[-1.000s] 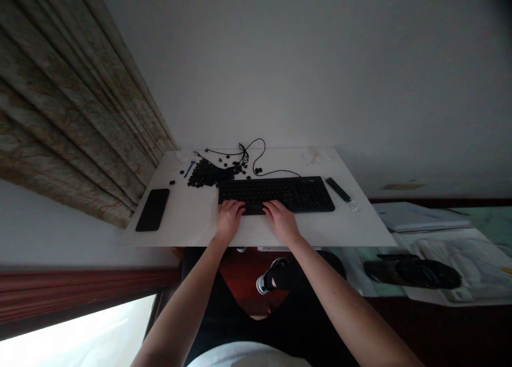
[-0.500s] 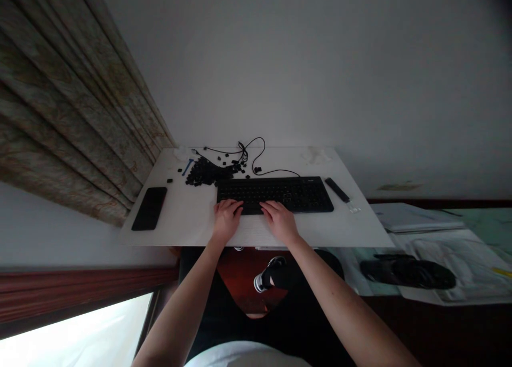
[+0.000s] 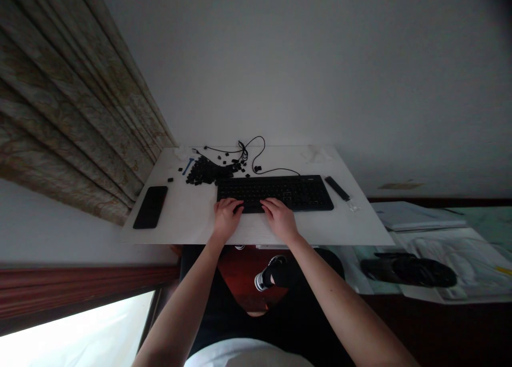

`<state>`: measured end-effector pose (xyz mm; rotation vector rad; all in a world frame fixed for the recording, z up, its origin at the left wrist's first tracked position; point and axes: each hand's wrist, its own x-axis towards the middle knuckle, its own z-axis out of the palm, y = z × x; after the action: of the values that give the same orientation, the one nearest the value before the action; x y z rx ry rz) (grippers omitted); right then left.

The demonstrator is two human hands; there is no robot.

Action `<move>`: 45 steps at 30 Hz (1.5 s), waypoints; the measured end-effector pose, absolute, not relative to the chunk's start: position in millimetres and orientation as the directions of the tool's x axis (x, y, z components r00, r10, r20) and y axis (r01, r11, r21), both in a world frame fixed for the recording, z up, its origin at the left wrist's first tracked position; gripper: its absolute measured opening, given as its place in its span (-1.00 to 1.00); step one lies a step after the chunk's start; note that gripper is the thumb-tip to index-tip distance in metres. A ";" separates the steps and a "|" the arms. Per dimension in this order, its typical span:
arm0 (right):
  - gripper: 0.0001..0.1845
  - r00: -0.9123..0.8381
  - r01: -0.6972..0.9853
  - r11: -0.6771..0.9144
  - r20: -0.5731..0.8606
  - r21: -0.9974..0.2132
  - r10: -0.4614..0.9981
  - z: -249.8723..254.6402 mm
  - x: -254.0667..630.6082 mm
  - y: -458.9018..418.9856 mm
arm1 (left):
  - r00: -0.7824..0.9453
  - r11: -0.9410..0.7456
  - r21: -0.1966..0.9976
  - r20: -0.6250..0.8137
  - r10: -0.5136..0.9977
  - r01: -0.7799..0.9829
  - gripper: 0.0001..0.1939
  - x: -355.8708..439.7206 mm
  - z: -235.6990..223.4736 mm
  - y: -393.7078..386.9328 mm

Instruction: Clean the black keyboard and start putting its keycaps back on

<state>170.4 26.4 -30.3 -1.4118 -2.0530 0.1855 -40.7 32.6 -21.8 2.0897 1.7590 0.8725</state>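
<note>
A black keyboard (image 3: pixel 256 188) lies on the white table in front of me. My left hand (image 3: pixel 227 213) rests on its front left corner, fingers laid over the lower keys and thumb apart. Near the middle of the front edge, my right hand (image 3: pixel 279 217) touches the keys with its fingertips, the fingers loosely bent and not wrapped round anything. Behind the keyboard's left end spreads a heap of loose black keycaps (image 3: pixel 208 170). A blue tool (image 3: pixel 188 166) lies left of the heap. The keyboard's cable (image 3: pixel 260 156) loops across the back of the table.
On the table's (image 3: pixel 192 217) left side lies a black phone (image 3: pixel 150 207). Right of the keyboard is a dark brush-like tool with a clear end (image 3: pixel 338 189). A curtain (image 3: pixel 80 100) hangs at left. A lower surface at right carries a dark object (image 3: pixel 408 271) and papers.
Both hands stay at nearly the same places on the keyboard. The whole view has shifted very slightly; nothing on the table has visibly moved.
</note>
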 end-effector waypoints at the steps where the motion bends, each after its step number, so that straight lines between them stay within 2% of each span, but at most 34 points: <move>1: -0.68 -0.221 0.793 0.410 0.415 -0.451 0.883 -30.2 170.2 26.5 | 0.079 -0.221 0.559 0.267 0.960 0.799 -0.80 -40.5 -22.0 32.9; 11: -0.66 -0.240 0.802 0.414 0.402 -0.430 0.884 -30.9 171.1 26.0 | 0.092 -0.238 0.534 0.285 0.954 0.811 -0.75 -40.7 -24.4 33.3; 23: -0.74 -0.178 0.747 0.414 0.444 -0.521 0.878 -35.4 171.1 29.5 | 0.103 -0.251 0.538 0.290 0.952 0.805 -0.66 -42.3 -28.1 34.0; 28: -0.74 -0.196 0.753 0.426 0.447 -0.502 0.873 -34.3 171.7 28.5 | 0.104 -0.250 0.553 0.282 0.954 0.795 -0.64 -42.5 -26.2 33.0; 34: -0.70 -0.211 0.767 0.420 0.427 -0.486 0.879 -32.8 172.3 27.1 | 0.093 -0.240 0.566 0.276 0.957 0.789 -0.72 -42.0 -21.4 30.0; 45: -0.72 -0.284 0.821 0.443 0.416 -0.361 0.864 -26.5 169.7 19.3 | 0.093 -0.215 0.536 0.244 0.965 0.816 -0.84 -38.4 -15.5 32.8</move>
<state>169.7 19.3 -26.5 -1.4080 -2.1403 0.1021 -38.4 32.8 -15.5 2.1095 1.7761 0.8118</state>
